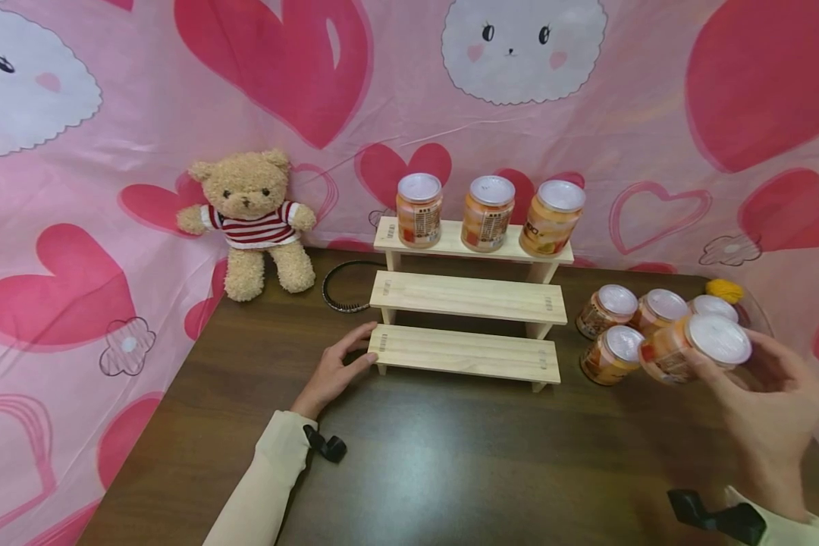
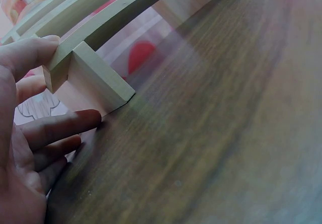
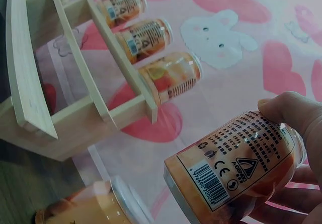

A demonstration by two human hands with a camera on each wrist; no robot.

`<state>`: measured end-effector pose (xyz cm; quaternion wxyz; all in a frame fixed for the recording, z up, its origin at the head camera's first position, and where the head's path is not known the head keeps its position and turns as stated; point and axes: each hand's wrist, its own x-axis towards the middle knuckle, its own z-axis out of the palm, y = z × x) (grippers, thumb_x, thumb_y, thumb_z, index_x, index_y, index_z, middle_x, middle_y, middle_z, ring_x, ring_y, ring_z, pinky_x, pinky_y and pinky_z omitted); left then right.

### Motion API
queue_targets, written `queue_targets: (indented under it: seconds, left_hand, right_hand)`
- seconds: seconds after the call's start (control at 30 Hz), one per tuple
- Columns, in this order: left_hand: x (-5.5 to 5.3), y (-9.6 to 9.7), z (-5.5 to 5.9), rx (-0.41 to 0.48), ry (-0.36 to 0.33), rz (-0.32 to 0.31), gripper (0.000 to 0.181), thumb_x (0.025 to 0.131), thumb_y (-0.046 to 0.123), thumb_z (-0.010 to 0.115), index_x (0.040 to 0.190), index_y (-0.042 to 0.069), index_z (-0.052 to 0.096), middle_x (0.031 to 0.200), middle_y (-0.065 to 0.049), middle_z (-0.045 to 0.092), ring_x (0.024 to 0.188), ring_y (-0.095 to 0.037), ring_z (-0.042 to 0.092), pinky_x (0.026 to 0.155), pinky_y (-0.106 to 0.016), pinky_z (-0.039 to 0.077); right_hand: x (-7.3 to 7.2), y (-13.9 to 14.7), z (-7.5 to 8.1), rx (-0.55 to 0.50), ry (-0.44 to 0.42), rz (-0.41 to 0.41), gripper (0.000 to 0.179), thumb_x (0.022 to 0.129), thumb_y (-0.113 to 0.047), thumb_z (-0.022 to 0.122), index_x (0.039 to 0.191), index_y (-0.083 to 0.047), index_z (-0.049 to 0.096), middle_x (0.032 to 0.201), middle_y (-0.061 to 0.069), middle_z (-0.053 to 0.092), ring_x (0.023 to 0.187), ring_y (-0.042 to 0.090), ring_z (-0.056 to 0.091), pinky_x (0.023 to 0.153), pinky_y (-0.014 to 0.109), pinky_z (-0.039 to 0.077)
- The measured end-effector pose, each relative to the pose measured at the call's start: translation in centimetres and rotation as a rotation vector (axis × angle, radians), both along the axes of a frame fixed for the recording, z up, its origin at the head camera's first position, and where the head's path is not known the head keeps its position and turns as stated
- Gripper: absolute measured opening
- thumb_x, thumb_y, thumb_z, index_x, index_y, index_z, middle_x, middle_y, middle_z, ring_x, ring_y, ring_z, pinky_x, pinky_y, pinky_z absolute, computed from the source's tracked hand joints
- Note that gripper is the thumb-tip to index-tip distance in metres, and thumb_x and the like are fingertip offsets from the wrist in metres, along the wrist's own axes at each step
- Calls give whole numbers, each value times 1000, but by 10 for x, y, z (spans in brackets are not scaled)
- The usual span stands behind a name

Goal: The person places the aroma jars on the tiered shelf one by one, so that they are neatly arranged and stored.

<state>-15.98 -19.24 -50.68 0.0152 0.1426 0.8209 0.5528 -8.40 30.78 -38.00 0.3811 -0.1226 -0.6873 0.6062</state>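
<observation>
My right hand (image 1: 778, 394) grips a jar of canned fruit (image 3: 236, 168) with an orange label and white lid, its thumb and fingers round the lid end. The jar is tilted and overlaps the other jars in the head view. My left hand (image 1: 334, 371) holds the left end of the lowest step of a three-step wooden display stand (image 1: 464, 353). In the left wrist view, thumb and a finger are at the board's end, while the lower fingers (image 2: 60, 126) extend beside its leg. Three similar jars (image 1: 489, 216) stand in a row on the top step.
Several more jars (image 1: 610, 356) stand on the brown table (image 1: 416, 470) right of the stand, near a yellow ball-like item (image 1: 724, 290). A teddy bear (image 1: 249, 220) in a striped shirt sits at the back left. A dark hoop (image 1: 344, 307) lies behind the stand's left side.
</observation>
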Motion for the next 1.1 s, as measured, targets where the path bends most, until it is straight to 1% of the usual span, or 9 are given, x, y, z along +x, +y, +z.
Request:
queue_targets:
  seconds: [0.1,0.17,0.23,0.4,0.5,0.6,0.8,0.93,1.1]
  left_hand:
    - [0,0,-1,-3,-6,4,53,97,21,67,148,18,51,143,-10,60,123,-26,62,99,-34,47]
    - [-1,0,-1,-8,-14,8,53,97,22,67,148,19,51,143,-8,60,124,-26,61,99,-32,46]
    - [-1,0,-1,-12,-22,10,54,97,24,68,148,20,51,144,-7,59,125,-26,61,99,-32,46]
    - [-1,0,0,-10,-18,3,54,97,24,67,148,20,50,145,-8,58,126,-28,60,99,-32,46]
    - [-1,1,1,-5,-12,1,54,97,23,67,148,19,51,145,-8,59,125,-26,60,98,-27,46]
    - [0,1,1,0,-3,1,54,96,22,68,148,16,51,144,-9,59,124,-25,61,97,-25,46]
    - [-1,0,-2,-5,-1,6,54,96,22,68,147,17,52,143,-9,60,122,-22,61,96,-26,46]
    - [-1,0,-1,-4,4,3,54,96,22,68,148,15,51,143,-10,60,122,-22,62,98,-28,46]
    - [-1,1,0,3,9,2,54,96,20,68,147,14,51,144,-11,59,122,-24,62,100,-34,46]
  right_hand:
    - [0,-6,2,3,6,15,57,62,24,80,116,7,70,102,-4,78,84,2,72,69,11,53]
    - [-1,-11,4,-16,25,40,58,61,25,79,116,9,70,102,-2,78,84,3,73,69,12,53]
    - [-2,-15,5,-37,44,64,59,61,27,79,116,9,70,103,-1,78,84,4,73,68,13,53]
    - [-5,-28,8,-81,89,126,61,58,29,78,116,12,68,105,2,78,84,5,74,67,14,54]
    - [-7,-35,9,-86,100,161,61,57,30,77,116,14,67,103,3,78,83,5,74,66,15,54]
    - [-8,-43,9,-87,93,181,61,57,29,77,115,13,68,100,1,78,81,5,73,65,14,54]
    - [-11,-56,10,-45,77,230,60,58,28,78,115,13,68,102,1,77,82,5,73,67,14,55]
    - [-14,-64,10,2,57,254,59,60,26,79,117,12,68,110,0,76,89,5,73,71,13,54]
    - [-16,-74,11,58,29,245,59,61,23,80,118,9,68,104,-4,76,88,3,71,70,11,53]
